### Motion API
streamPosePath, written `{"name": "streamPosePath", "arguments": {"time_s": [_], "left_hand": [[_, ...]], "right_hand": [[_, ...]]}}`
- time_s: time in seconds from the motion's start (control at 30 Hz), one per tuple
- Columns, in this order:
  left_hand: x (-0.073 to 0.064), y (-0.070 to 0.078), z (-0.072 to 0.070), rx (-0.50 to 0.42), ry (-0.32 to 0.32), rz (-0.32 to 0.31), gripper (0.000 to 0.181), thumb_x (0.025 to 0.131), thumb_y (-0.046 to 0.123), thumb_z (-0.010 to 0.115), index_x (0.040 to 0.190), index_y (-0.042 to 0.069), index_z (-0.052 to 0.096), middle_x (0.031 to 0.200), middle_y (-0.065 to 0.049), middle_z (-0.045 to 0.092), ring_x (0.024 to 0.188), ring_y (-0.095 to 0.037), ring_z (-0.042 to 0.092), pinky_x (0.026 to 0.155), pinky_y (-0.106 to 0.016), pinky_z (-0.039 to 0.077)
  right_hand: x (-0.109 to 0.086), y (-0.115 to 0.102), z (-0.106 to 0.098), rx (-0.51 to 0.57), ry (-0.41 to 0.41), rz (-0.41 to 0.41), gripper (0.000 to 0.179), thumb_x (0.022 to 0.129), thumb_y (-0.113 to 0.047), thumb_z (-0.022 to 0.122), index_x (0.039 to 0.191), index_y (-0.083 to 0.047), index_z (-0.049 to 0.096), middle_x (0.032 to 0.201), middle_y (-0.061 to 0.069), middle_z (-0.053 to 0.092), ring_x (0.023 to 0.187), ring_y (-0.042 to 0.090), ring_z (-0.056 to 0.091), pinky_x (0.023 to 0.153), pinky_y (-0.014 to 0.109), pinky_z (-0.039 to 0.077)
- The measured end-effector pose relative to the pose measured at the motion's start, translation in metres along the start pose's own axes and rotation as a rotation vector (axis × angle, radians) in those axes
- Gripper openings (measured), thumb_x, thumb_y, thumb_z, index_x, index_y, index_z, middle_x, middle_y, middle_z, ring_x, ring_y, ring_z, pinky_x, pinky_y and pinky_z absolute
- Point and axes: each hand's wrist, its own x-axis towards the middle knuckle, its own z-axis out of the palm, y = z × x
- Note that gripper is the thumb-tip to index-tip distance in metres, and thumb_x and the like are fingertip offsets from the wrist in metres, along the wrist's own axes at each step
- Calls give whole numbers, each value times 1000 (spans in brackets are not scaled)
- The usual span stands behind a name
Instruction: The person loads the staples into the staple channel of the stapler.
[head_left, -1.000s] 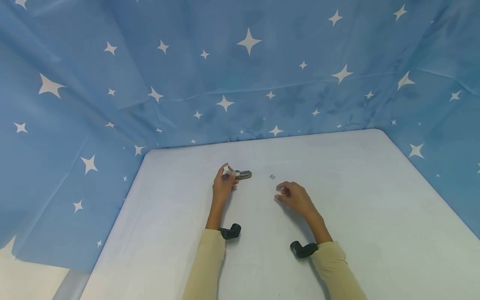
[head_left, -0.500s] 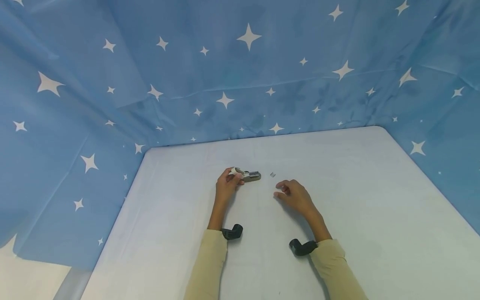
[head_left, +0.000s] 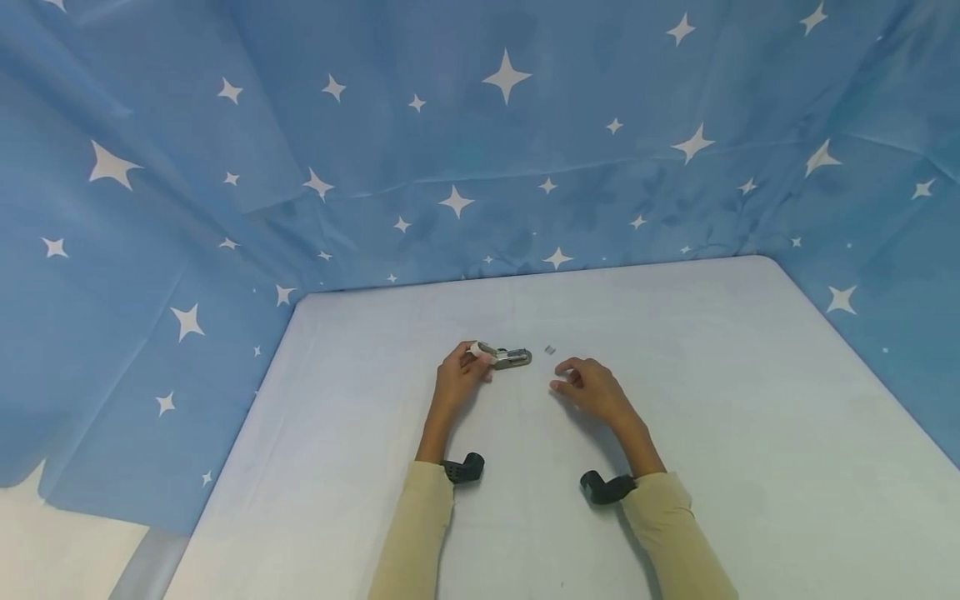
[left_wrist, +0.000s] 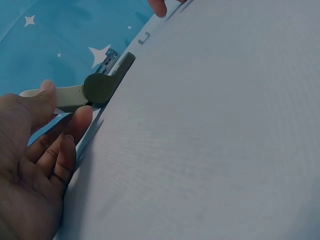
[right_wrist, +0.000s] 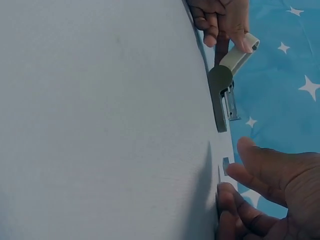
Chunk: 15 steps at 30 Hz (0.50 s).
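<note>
A small stapler [head_left: 513, 358] is swung open, its cream top arm tilted up from the dark olive base [left_wrist: 101, 89]. My left hand [head_left: 456, 380] pinches the cream arm between thumb and fingers. In the right wrist view, the metal staple rail [right_wrist: 230, 104] shows between arm and base. Just right of the stapler's front end, a short strip of staples [head_left: 551, 350] lies on the white table. My right hand [head_left: 597, 395] is beside that strip, fingers loosely bent and holding nothing. Thumb and fingertips come close to the staples [right_wrist: 226, 166] in the right wrist view.
The white-covered table [head_left: 675, 333] reaches back to a blue curtain [head_left: 525, 125] with white stars, which also runs along both sides. A black wrist camera [head_left: 463, 468] is on the left wrist, another black camera [head_left: 604, 489] on the right.
My left hand has slid the open stapler to the right, so its front end is now much nearer the staples. My right hand has hardly moved.
</note>
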Motion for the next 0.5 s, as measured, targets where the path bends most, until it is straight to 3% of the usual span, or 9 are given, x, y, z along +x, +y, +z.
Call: {"name": "streamPosePath", "arguments": {"time_s": [0.17,0.33,0.5], "left_hand": [[0,-2,0,30,7,0,36,96,30,64,127,11,60,112,-12,72,74,-13,70,79,-28,53],[-1,-3,3,78,19,-5,38,95,36,63,126,14,61,111,-11,72,76,-13,70,79,-29,53],[-3,-3,2,89,39,-5,42,96,40,62,130,16,60,110,-11,72,78,-14,71,82,-32,53]], "right_hand": [[8,4,-1,62,37,-29,32,92,-16,68,119,-1,62,100,17,66,92,28,62,78,39,51],[18,7,3,154,110,49,33,93,-13,65,124,-2,59,109,21,65,100,33,63,82,43,52],[32,9,9,144,168,75,37,92,-11,65,128,-3,58,114,24,64,105,37,59,90,50,47]]}}
